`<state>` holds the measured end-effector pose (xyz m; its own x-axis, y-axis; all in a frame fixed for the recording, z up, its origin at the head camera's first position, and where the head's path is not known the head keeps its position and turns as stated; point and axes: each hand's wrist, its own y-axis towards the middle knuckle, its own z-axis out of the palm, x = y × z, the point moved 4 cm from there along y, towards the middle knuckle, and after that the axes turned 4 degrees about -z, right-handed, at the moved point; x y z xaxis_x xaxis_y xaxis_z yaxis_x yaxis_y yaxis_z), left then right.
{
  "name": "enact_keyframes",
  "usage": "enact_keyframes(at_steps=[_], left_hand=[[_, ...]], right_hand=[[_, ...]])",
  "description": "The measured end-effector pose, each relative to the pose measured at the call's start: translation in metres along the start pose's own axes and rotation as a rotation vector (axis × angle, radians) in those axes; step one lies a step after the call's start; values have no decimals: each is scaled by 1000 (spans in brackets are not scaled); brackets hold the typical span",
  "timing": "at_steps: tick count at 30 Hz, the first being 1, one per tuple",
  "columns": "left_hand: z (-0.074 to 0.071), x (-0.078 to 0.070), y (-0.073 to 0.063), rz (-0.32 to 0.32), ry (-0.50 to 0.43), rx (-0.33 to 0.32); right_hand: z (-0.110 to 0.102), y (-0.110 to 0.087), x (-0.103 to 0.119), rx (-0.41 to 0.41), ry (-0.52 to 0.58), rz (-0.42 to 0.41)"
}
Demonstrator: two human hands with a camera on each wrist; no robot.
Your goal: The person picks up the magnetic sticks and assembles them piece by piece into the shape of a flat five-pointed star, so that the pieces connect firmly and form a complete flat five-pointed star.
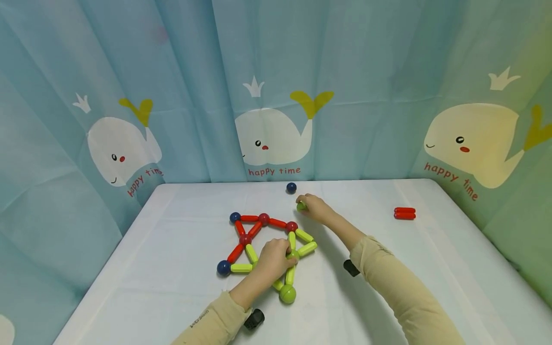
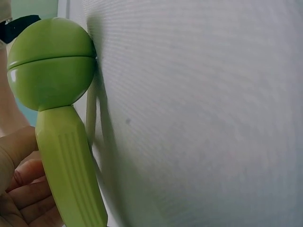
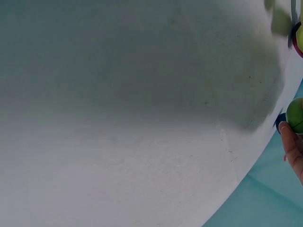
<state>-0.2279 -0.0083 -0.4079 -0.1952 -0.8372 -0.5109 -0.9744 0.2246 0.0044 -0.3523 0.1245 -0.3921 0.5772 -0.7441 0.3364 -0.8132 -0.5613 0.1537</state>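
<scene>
A flat frame of red and light-green magnetic sticks joined by balls lies mid-table. My left hand (image 1: 271,258) grips it at a green ball (image 1: 293,255) on its right side, covering part of the frame. Close up in the left wrist view, the fingers lie beside a ribbed green stick (image 2: 71,165) that meets a large green ball (image 2: 52,64). Over the table's far part, my right hand (image 1: 316,208) pinches another green ball (image 1: 300,206). Two green sticks (image 1: 307,248) at the frame's right come close together at their outer ends.
A loose dark-blue ball (image 1: 291,188) sits near the far edge, just beyond the right hand. Two red sticks (image 1: 405,213) lie side by side at the right. Wrist-worn black cameras (image 1: 254,318) hang under both sleeves. A whale-print curtain (image 1: 366,143) stands behind the table.
</scene>
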Motion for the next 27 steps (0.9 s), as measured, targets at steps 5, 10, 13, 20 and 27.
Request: enact_keyframes(at_steps=[5, 10, 13, 20, 27], left_hand=[[0, -3, -1, 11, -3, -2], [2, -2, -1, -2, -6, 7], [2, 0, -2, -21, -3, 12], [1, -1, -2, -6, -1, -7], [2, -2, -2, 0, 1, -10]], right_hand=[[-3, -10, -1, -38, 33, -23], [-5, -21, -3, -61, 98, -16], [-6, -27, -4, -49, 124, -14], [-15, -45, -2, 15, 191, 12], [-17, -64, -3, 69, 239, 11]])
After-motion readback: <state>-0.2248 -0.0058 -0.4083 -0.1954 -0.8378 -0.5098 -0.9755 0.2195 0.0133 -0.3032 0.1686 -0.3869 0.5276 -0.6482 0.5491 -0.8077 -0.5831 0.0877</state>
